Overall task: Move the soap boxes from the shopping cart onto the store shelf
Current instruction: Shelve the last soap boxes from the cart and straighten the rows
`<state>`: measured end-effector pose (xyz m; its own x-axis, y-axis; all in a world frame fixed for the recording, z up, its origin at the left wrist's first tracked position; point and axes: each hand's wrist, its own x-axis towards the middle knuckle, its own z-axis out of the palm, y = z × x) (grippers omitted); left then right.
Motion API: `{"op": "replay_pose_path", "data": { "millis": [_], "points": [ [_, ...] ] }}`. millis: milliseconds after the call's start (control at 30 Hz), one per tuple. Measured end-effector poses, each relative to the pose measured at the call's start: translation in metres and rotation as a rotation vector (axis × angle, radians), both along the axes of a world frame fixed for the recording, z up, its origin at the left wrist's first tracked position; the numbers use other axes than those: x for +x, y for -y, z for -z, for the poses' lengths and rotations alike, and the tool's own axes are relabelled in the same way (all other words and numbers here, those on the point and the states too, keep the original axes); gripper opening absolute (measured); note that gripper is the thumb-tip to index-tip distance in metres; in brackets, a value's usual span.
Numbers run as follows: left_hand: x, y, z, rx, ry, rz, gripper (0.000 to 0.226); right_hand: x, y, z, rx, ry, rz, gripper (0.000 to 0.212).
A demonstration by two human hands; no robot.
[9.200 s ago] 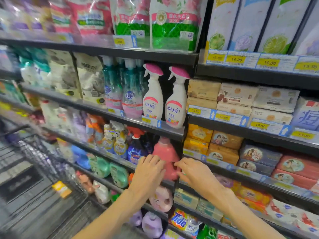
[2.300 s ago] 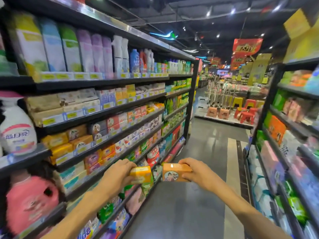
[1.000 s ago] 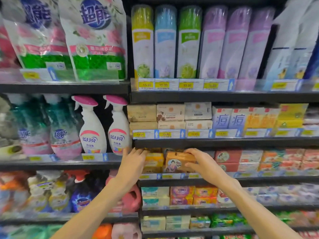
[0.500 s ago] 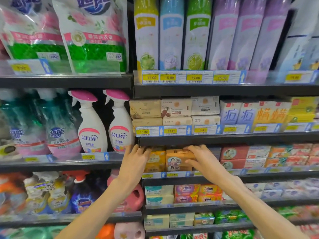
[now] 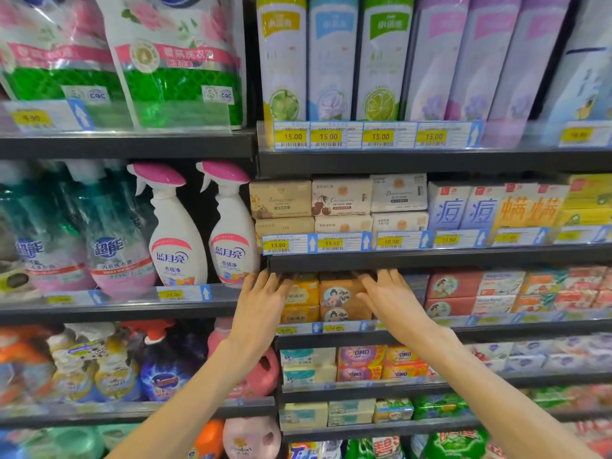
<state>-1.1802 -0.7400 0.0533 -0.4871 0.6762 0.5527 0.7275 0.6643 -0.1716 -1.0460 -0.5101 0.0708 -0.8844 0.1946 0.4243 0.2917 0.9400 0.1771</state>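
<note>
Two stacks of soap boxes stand on the store shelf: yellow soap boxes on the left and orange-brown soap boxes with a portrait label beside them. My left hand lies with straight fingers against the left side of the yellow stack. My right hand lies with straight fingers against the right side of the orange-brown stack. The fingertips of both hands reach under the shelf above and are partly hidden. The shopping cart is out of view.
Red and white soap boxes fill the same shelf to the right. Spray bottles stand in the bay to the left. A shelf edge with price tags overhangs just above my hands. More soap packs sit on the shelf below.
Both boxes I carried from the aisle now sit on top of the stacks. My hands have let go and lie flat beside them; the view has moved closer.
</note>
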Motion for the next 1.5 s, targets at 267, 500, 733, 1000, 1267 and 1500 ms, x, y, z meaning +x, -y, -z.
{"op": "replay_pose_path", "data": {
  "millis": [267, 500, 733, 1000, 1267, 1500],
  "points": [
    [0.0, -0.002, 0.0, 0.011, -0.014, -0.008, 0.044, -0.01, 0.003, 0.008, 0.077, -0.037, 0.05, 0.041],
    [0.0, -0.001, 0.003, -0.003, -0.016, -0.022, 0.041, -0.016, 0.0, 0.021, 0.047, -0.064, 0.07, 0.036],
    [0.001, -0.001, 0.003, 0.015, 0.01, -0.024, 0.038, -0.015, -0.001, 0.028, -0.011, -0.152, 0.02, 0.038],
    [0.023, 0.006, 0.008, 0.093, -0.009, 0.066, 0.053, -0.002, 0.013, 0.039, -0.04, -0.293, -0.161, 0.053],
    [0.045, 0.005, 0.047, 0.049, 0.156, 0.144, 0.05, 0.01, 0.03, 0.073, -0.013, -0.281, -0.284, 0.055],
    [0.041, -0.004, 0.061, 0.022, 0.211, 0.07, 0.053, 0.005, 0.032, 0.084, -0.034, -0.18, -0.171, 0.062]
  ]
}}
